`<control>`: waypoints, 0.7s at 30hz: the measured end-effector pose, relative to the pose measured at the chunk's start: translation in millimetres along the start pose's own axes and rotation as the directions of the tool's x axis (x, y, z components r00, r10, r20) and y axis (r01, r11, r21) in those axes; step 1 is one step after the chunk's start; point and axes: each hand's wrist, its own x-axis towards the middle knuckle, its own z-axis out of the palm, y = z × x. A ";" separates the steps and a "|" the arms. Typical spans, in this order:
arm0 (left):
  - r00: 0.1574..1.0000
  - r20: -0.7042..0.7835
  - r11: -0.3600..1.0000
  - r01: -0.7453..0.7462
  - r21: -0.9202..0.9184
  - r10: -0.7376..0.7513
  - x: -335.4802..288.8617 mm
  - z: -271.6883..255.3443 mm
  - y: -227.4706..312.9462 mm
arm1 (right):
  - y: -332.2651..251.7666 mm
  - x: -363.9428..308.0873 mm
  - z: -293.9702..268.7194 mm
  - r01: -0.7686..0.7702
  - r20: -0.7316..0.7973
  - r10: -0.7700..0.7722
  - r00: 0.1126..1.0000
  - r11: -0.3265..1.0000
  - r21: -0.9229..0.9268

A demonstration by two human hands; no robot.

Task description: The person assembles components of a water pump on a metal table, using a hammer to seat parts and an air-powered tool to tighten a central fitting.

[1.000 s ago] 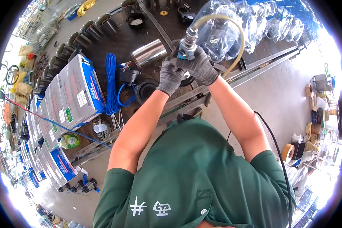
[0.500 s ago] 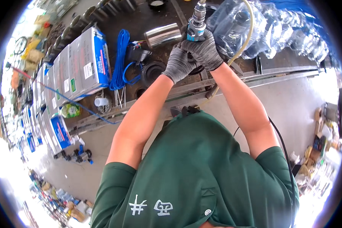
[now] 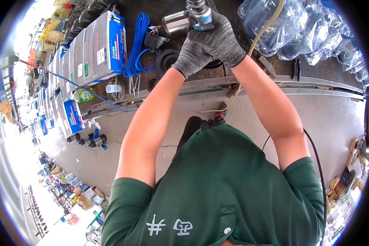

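Note:
My gloved right hand (image 3: 225, 43) is closed around a silver metal tool (image 3: 201, 15) with a teal band and a coupling-like upper end. My gloved left hand (image 3: 192, 58) is closed too, pressed against the right hand below the tool; most of its fingers are hidden. The tool's lower end is covered by the gloves. Beside its upper part lies a shiny steel cylinder (image 3: 175, 22), whose right end the tool overlaps. A black ring-shaped part (image 3: 166, 60) lies left of my left hand, and another dark round part (image 3: 214, 64) shows partly beneath my hands.
On the bench are a blue cable bundle (image 3: 137, 49), a black connector (image 3: 155, 41) with thin wires, and stacked boxes (image 3: 100, 47). Plastic-wrapped parts (image 3: 274, 28) fill the right side. A yellowish hose (image 3: 266, 30) runs past my right wrist; pliers (image 3: 296, 69) lie near the edge.
The whole view has shifted, and my foot now shows below the bench. Both hands and the tool have moved left relative to the steel cylinder, so the tool now overlaps its end.

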 end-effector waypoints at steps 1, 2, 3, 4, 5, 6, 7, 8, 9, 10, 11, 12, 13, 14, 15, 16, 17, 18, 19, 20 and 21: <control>0.992 0.059 0.962 0.119 -0.244 -0.107 -0.5 -7.0 9.6 | -9.7 -2.1 -3.6 -0.023 -0.007 0.025 1.000 0.979 0.204; 0.983 0.050 0.898 0.183 -0.400 -0.178 0.5 -4.7 10.0 | -7.7 0.4 -8.8 0.005 0.023 -0.013 1.000 0.940 0.340; 0.967 0.034 0.801 0.229 -0.553 -0.253 -2.4 -3.5 9.8 | -13.5 1.9 -13.6 -0.001 0.050 -0.023 0.998 0.900 0.436; 0.945 0.021 0.681 0.250 -0.688 -0.326 -2.6 -3.1 10.6 | -20.0 3.8 -19.6 -0.024 0.074 -0.016 0.997 0.861 0.509; 0.956 -0.015 0.796 0.234 -0.559 -0.292 -8.8 -5.8 11.1 | -26.7 4.8 -25.5 -0.054 0.096 -0.001 0.995 0.821 0.569; 0.970 -0.034 0.887 0.205 -0.414 -0.240 -10.0 -9.5 17.7 | -33.1 7.5 -37.1 -0.070 0.102 0.008 0.995 0.785 0.615; 0.981 -0.051 0.952 0.167 -0.255 -0.186 -11.1 -15.0 23.1 | -40.4 10.9 -47.7 -0.087 0.113 0.016 0.994 0.746 0.660; 0.990 -0.060 0.988 0.124 -0.088 -0.130 -10.6 -21.0 27.7 | -48.0 14.0 -59.9 -0.097 0.118 0.020 0.993 0.712 0.696; 0.993 -0.074 0.994 0.087 -0.063 -0.092 -9.4 -24.5 28.6 | -58.4 15.0 -72.0 -0.107 0.127 0.021 0.992 0.680 0.726; 0.994 -0.091 0.998 0.050 -0.038 -0.053 -10.1 -25.3 27.7 | -68.4 19.9 -87.3 -0.111 0.131 0.018 0.991 0.655 0.747; 0.987 -0.086 0.987 0.130 -0.091 -0.138 -10.9 -25.1 27.5 | -80.1 21.2 -101.3 -0.110 0.131 0.014 0.991 0.635 0.765; 0.990 -0.096 0.990 0.088 -0.109 -0.099 -9.5 -23.2 26.2 | -92.9 20.6 -120.1 -0.095 0.115 0.008 0.993 0.628 0.772; 0.989 -0.124 0.987 0.056 -0.154 -0.075 -10.6 -21.8 23.7 | -107.6 21.0 -138.1 -0.077 0.101 -0.003 0.995 0.625 0.777; 0.988 -0.147 0.979 0.018 -0.201 -0.049 -11.8 -19.8 21.5 | -122.8 18.8 -155.8 -0.061 0.084 -0.007 0.996 0.633 0.772; 0.986 -0.153 0.972 0.027 -0.233 -0.064 -6.1 -30.0 35.1 | -135.4 8.9 -181.0 -0.024 0.034 -0.003 0.999 0.649 0.761; 0.985 -0.169 0.980 -0.004 -0.197 -0.030 -7.0 -33.8 30.0 | -154.1 0.5 -201.9 -0.007 -0.028 0.042 0.999 0.663 0.749; 0.976 -0.196 0.974 0.049 -0.223 -0.094 -0.6 -41.6 45.7 | -170.3 -10.6 -225.5 0.023 -0.037 0.005 0.999 0.684 0.730; 0.980 -0.189 0.984 0.024 -0.179 -0.058 -1.8 -50.4 43.2 | -193.4 -18.9 -245.5 0.055 -0.029 -0.048 0.998 0.706 0.706; 0.987 -0.161 0.992 -0.001 -0.128 -0.020 -4.6 -56.9 38.7 | -222.4 -33.0 -266.1 0.079 -0.102 -0.018 0.995 0.774 0.628; 0.992 -0.123 0.997 -0.033 -0.069 0.024 -5.0 -62.2 31.5 | -249.1 -51.3 -286.7 0.090 -0.178 0.010 0.984 0.833 0.546; 0.996 -0.068 0.998 -0.062 -0.024 0.060 -3.2 -62.8 27.5 | -264.9 -81.3 -316.9 0.151 -0.353 -0.164 0.921 0.986 -0.064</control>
